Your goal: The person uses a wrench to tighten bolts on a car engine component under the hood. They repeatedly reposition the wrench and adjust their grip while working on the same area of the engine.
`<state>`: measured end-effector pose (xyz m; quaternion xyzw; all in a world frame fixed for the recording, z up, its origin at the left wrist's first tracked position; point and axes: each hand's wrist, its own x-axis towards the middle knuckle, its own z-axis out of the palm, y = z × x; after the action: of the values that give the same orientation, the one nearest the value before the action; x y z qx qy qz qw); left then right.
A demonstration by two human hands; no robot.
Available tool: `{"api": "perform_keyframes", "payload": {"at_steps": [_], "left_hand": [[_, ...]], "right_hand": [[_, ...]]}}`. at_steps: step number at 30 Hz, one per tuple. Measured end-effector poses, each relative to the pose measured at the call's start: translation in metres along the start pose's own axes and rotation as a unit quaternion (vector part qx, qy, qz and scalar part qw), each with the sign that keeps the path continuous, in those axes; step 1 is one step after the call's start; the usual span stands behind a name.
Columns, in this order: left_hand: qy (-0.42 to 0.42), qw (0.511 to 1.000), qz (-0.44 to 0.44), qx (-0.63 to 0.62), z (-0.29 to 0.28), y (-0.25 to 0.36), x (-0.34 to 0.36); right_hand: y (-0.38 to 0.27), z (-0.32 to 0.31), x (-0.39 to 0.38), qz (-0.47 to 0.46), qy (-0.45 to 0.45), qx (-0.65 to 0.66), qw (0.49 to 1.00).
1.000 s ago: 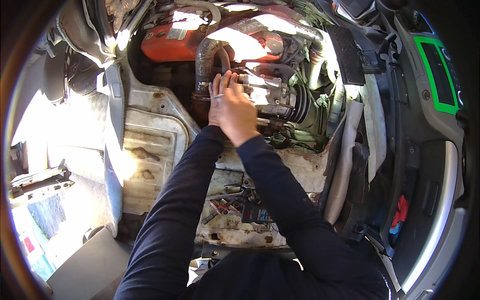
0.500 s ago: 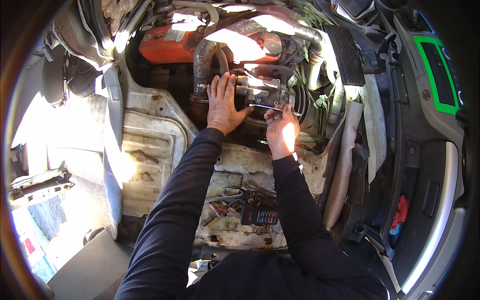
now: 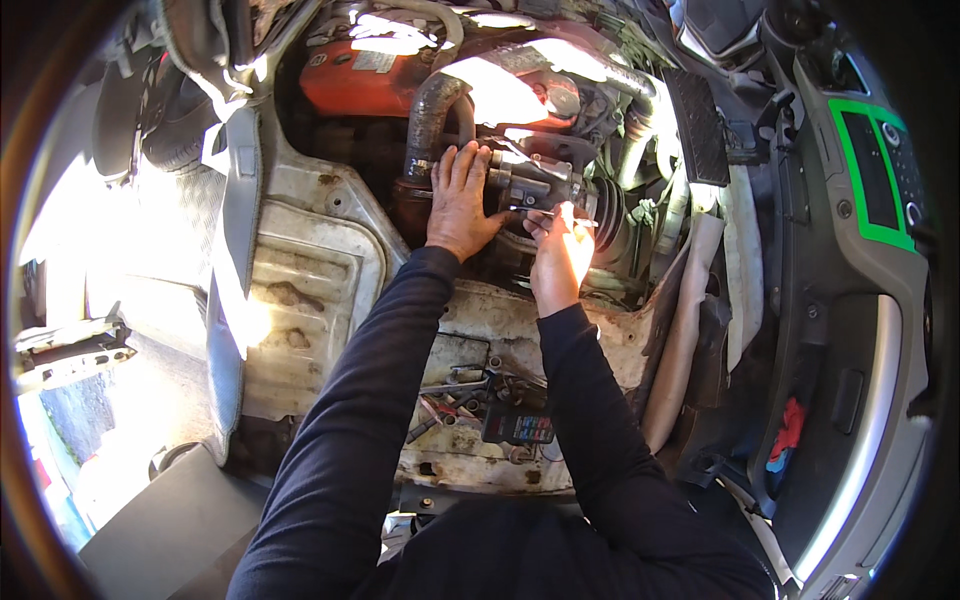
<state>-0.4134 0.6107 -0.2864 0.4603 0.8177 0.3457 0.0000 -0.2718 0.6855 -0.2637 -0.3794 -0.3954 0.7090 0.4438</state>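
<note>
Left hand (image 3: pixel 458 200) lies flat, fingers spread, against the grey engine part (image 3: pixel 535 180); right hand (image 3: pixel 562 252) pinches a thin metal tool (image 3: pixel 545 212) at that part, beside the black hose (image 3: pixel 428 120)

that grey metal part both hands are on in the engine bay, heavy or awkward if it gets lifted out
The grey metal part looks like a chunky cast housing, so probably heavy for its size and stiff. Its lumpy shape and grimy surroundings suggest a slippery, awkward grip. The left hand lies flat on it while the right hand works a thin tool at it; the black hose alongside may crowd lifting.
</note>
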Motion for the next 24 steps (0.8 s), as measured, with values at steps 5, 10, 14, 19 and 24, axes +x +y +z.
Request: {"api": "perform_keyframes", "payload": {"at_steps": [5, 10, 14, 19, 24], "left_hand": [[0.022, 1.0, 0.006, -0.001, 0.008, -0.006, -0.002], [0.031, 0.994, 0.032, 0.1, 0.03, -0.022, -0.003], [0.037, 0.985, 0.066, 0.156, 0.033, -0.029, 0.0], [0.031, 0.999, 0.025, -0.019, 0.007, -0.008, -0.008], [0.062, 0.997, -0.03, -0.039, -0.021, 0.031, -0.027]], "right_hand": [[0.001, 0.008, -0.003, 0.018, 0.077, 0.096, 0.992], [0.005, 0.073, -0.021, -0.309, -0.237, -0.663, 0.64], [0.012, 0.093, -0.013, -0.367, -0.195, -0.65, 0.636], [-0.007, -0.004, -0.015, -0.329, -0.185, -0.581, 0.721], [-0.125, -0.089, 0.003, -0.213, 0.026, -0.278, 0.936]]}}
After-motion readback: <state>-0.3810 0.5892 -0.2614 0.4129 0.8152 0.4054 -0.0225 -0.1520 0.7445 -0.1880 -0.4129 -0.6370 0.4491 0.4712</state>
